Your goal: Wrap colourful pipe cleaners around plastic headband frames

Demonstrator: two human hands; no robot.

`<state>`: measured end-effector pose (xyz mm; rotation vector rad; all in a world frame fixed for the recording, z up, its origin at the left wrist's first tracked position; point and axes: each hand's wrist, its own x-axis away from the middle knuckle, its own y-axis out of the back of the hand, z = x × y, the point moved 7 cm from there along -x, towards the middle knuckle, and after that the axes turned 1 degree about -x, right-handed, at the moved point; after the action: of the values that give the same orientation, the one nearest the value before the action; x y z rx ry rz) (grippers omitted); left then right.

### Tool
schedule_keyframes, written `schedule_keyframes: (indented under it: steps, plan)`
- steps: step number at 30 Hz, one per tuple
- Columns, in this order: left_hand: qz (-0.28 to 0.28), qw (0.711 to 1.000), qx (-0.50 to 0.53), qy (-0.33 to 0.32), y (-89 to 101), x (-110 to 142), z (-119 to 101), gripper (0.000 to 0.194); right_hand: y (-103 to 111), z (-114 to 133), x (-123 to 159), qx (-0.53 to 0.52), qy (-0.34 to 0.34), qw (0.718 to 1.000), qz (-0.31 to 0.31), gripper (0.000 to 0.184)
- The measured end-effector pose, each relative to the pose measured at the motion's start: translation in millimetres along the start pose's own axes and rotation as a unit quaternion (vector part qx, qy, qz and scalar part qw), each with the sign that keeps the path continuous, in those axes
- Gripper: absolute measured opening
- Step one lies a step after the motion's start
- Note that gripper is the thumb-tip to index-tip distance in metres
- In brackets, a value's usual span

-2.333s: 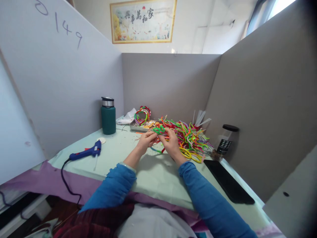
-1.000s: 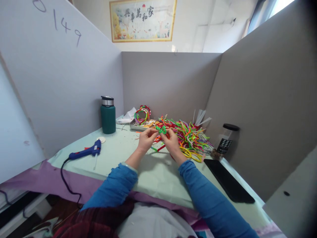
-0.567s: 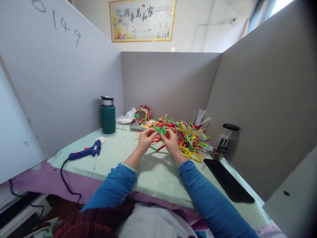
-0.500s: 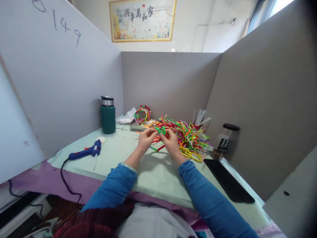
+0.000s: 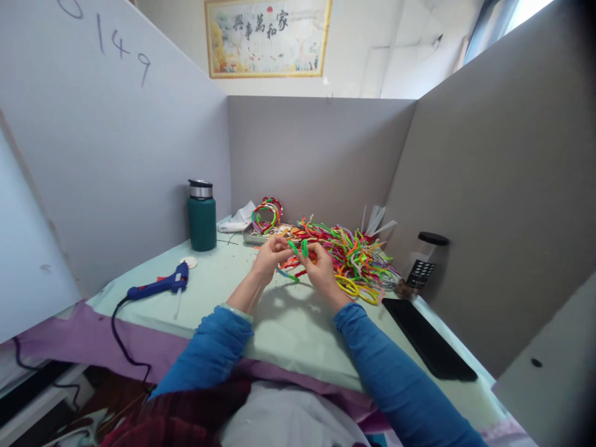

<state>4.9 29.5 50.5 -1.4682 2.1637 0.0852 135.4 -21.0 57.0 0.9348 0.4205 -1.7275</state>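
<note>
A green pipe cleaner, bent into small loops, is held up between my two hands over the middle of the table. My left hand pinches its left side between thumb and fingers. On the other side my right hand grips the lower right part, and the fingertips hide where the loops meet. Just below the hands lies a blue, green and red pipe cleaner piece on the tabletop. Behind my right hand spreads a big tangled pile of coloured pipe cleaners.
At left lie a blue glue gun with its cord and a round white disc; a green bottle stands behind. A metal tray with pipe cleaner rings is at the back. Rightward are a jar and black tablet-like slab.
The green loops have turned from facing me to nearly edge-on and stand apart in a V. My left hand has shifted slightly left and its fingers have changed their grip.
</note>
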Motion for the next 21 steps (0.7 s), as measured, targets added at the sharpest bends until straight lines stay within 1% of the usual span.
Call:
schedule_keyframes:
  steps: [2,6,7,10,13,17,21]
  plan:
    - [0.001,1.000,0.001,0.008,0.7,-0.9,1.7,0.040,0.2,0.4,-0.1,0.011,0.007,1.000,0.003,0.022]
    - [-0.017,1.000,-0.015,0.004,1.2,-1.5,3.6,0.040,2.7,-3.4,-1.5,0.015,0.007,1.000,-0.008,0.022]
    - [-0.014,0.999,-0.028,0.006,0.5,-1.2,4.5,0.039,2.8,-3.9,-1.8,0.016,0.010,1.000,-0.007,0.022]
    - [0.018,0.995,-0.088,0.030,-2.5,0.7,8.4,0.032,1.7,-2.1,-2.2,0.028,0.031,0.999,0.006,0.020]
    - [0.035,0.991,-0.121,0.041,-1.7,2.7,8.5,0.035,1.0,2.0,-2.3,0.037,0.054,0.998,0.018,0.018]
    - [0.031,0.994,-0.100,0.026,1.4,2.2,6.3,0.034,2.6,4.7,-2.6,0.014,0.061,0.997,0.035,0.018]
    - [0.042,0.995,-0.083,0.027,0.7,1.4,8.2,0.035,5.8,-2.9,-3.1,-0.021,0.032,0.998,0.045,0.020]
